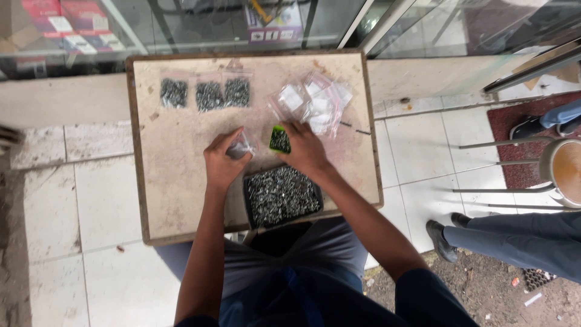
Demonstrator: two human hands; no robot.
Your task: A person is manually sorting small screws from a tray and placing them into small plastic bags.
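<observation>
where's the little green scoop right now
In the head view the green scoop sits mid-table, full of small dark screws, held by the right hand, just above the black tray of screws and right of the left hand with its clear bag.

- Three filled clear bags of dark screws (206, 94), in a row along the table's far edge
- Round metal-legged stool (560, 166), right
- Red doormat (520, 130)
- Bystander's black shoe (440, 239) on the tiled floor
</observation>
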